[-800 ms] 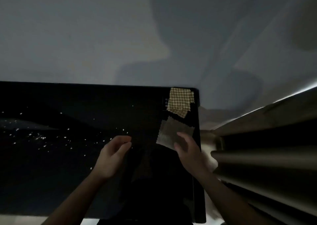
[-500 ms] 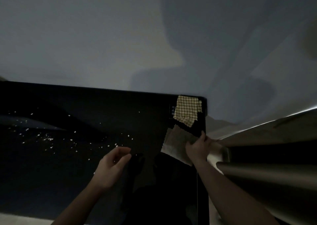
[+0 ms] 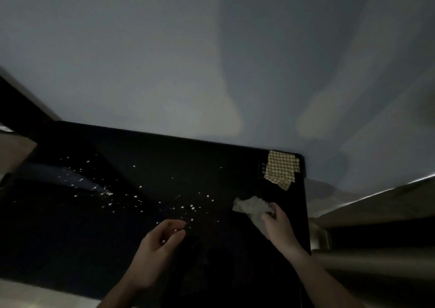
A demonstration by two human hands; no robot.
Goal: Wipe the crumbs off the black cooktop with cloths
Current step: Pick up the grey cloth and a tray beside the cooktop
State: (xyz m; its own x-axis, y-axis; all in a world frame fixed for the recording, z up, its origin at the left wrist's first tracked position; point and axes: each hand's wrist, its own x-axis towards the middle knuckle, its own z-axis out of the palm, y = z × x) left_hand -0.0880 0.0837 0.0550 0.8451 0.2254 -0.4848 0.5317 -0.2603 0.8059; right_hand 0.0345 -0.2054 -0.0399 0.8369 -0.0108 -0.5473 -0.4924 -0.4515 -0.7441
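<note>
A black cooktop [image 3: 211, 162] fills the lower middle of the dim head view. Several white crumbs [image 3: 188, 207] are scattered over its left and centre. My right hand [image 3: 279, 225] grips a bunched pale grey cloth [image 3: 251, 206] near the cooktop's right side, just right of the crumbs. A yellow checked cloth [image 3: 281, 172] lies flat in the far right corner. My left hand [image 3: 157, 246] hovers over the front centre with fingers curled and apart, holding nothing.
A pale wall [image 3: 211, 60] rises behind the cooktop. To the right runs a light counter edge [image 3: 376, 194], with dark metal bars [image 3: 376, 258] below it. A strip of pale counter [image 3: 35, 293] shows at the front left.
My right hand has closed on the grey cloth, bunched it up and drawn it leftward onto the cooktop. The view has shifted, showing more crumbs. My left hand keeps its pose.
</note>
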